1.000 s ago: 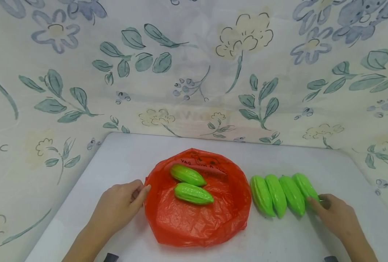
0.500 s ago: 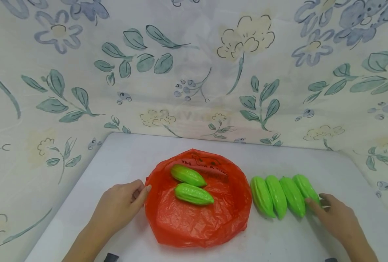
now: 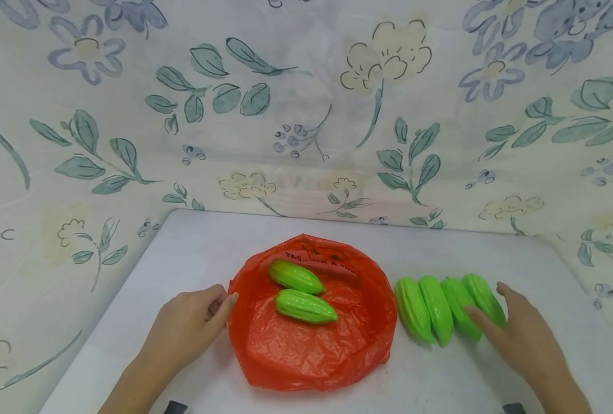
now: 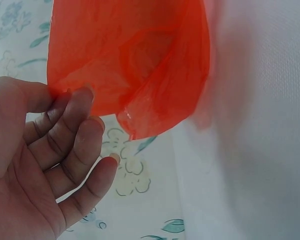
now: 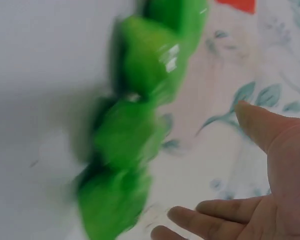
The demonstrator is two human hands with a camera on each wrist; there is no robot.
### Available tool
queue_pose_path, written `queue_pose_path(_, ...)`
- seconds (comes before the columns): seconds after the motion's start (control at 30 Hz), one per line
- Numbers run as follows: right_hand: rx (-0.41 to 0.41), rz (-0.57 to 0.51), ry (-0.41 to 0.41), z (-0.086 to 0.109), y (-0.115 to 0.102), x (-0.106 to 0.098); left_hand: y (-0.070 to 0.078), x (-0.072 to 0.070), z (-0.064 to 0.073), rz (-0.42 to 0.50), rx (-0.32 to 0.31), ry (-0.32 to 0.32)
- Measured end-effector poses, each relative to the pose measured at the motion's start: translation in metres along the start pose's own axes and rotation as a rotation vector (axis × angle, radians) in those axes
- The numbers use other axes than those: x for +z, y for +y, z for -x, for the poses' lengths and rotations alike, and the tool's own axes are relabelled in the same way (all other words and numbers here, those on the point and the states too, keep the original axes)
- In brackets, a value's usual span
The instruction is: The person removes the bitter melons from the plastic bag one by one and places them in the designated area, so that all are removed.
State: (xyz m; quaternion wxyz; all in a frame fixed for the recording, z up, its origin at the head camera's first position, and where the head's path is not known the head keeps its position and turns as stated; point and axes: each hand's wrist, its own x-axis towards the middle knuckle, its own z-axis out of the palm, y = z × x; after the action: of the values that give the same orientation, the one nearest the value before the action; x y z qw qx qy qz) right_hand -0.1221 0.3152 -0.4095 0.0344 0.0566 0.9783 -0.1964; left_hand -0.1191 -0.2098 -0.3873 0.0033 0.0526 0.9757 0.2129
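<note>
My left hand (image 3: 190, 325) pinches the left rim of an open red plastic bag (image 3: 306, 353) between thumb and fingers; the left wrist view shows the bag's thin edge at the fingertips. Inside the bag lie two green, ridged, elongated fruits, an upper one (image 3: 297, 277) and a lower one (image 3: 306, 306). Right of the bag, several more stand side by side in a row. Over the row's right end hovers my right hand (image 3: 526, 333), thumb and fingers spread, nearest the rightmost green fruit (image 3: 485, 298). In the right wrist view its fingers grip nothing, and the row (image 5: 132, 135) is blurred.
The white table (image 3: 203, 241) carries the bag and the row, which nearly touches the bag's right side. A floral-patterned cloth (image 3: 306, 115) rises behind the table and along both sides. Dark wrist straps (image 3: 176, 407) show at the bottom edge.
My right hand, earlier with fingers curled at the rightmost green fruit, has spread its fingers and lifted slightly, the thumb shifting left. The left hand and the bag have stayed put.
</note>
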Motion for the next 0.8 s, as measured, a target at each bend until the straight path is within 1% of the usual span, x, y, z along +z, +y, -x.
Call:
queue_pose_path(0.07,-0.038,-0.018,0.015,0.003,-0.012,-0.001,0.0,0.0,0.001,0.002,0.006,0.012)
queue_pose_path(0.23,-0.094,-0.053,0.018,0.011,-0.044,-0.002,-0.001,-0.001,0.002,-0.002,0.016,0.025)
queue_pose_path(0.3,-0.099,-0.055,0.007,0.013,-0.059,-0.002,-0.001,-0.001,0.002,-0.003,0.016,0.026)
queue_pose_path(0.4,-0.136,-0.045,0.007,0.018,-0.079,-0.001,-0.001,0.0,0.002,-0.003,0.012,0.021)
queue_pose_path(0.6,-0.255,-0.024,0.029,0.026,-0.111,0.003,-0.001,0.0,0.002,0.007,-0.006,0.001)
queue_pose_path(0.67,-0.291,-0.03,0.02,0.029,-0.121,0.005,-0.001,0.0,0.002,0.006,-0.006,-0.001)
queue_pose_path(0.8,-0.4,-0.06,0.011,0.031,-0.138,0.013,0.0,0.0,0.001,0.004,-0.001,0.003)
